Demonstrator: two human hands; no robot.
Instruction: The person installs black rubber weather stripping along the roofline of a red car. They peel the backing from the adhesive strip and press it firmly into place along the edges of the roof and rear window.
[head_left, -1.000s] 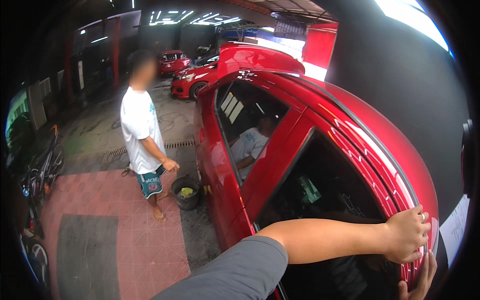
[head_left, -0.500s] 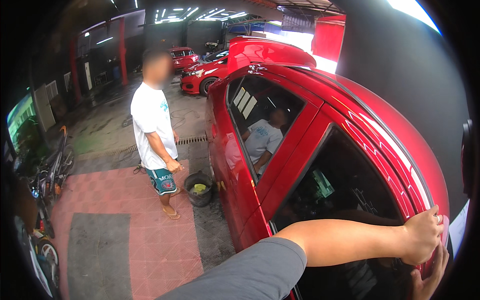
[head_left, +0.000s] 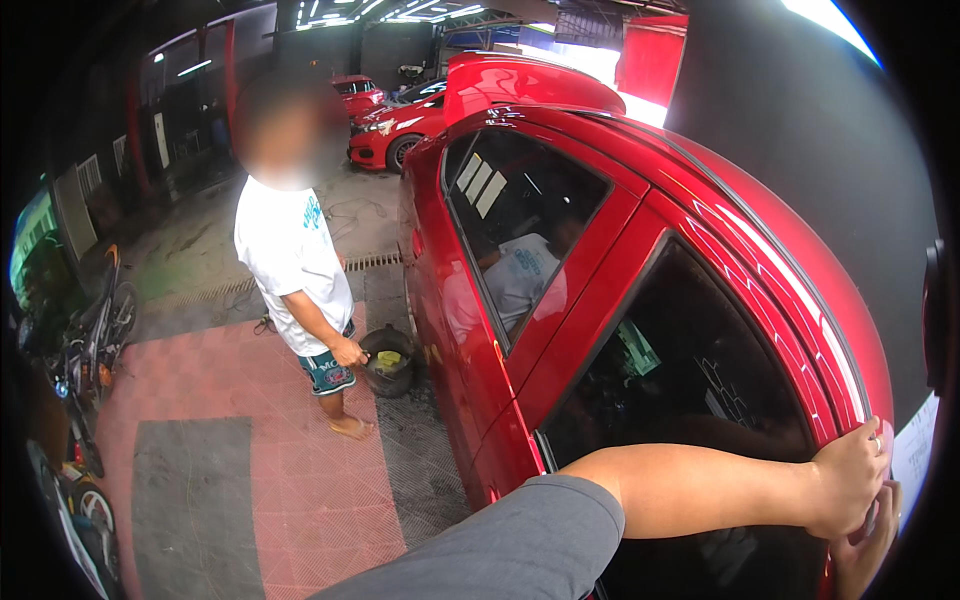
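Note:
A glossy red car (head_left: pixel 590 400) with dark side windows fills the right half of the view. My left arm, in a grey sleeve, stretches across its front side window (head_left: pixel 690 390). At the front end of the roof edge, my left hand (head_left: pixel 845 482) is closed, knuckles up, with a ring on one finger. Just below it, close against it, my right hand (head_left: pixel 868 545) has its fingers curled in. Whatever either hand grips is hidden behind the fingers and the roof edge.
A person in a white shirt (head_left: pixel 295 260) stands left of the car, beside a black bucket (head_left: pixel 388 380) with something yellowish inside. Motorcycles (head_left: pixel 95 350) line the far left. Another red car (head_left: pixel 400 135) is parked behind. A dark wall (head_left: pixel 800 150) rises on the right.
The co-worker has come nearer, one hand now close to the bucket. My right hand has moved up against my left, its fingers more curled. My left hand stays at the roof edge.

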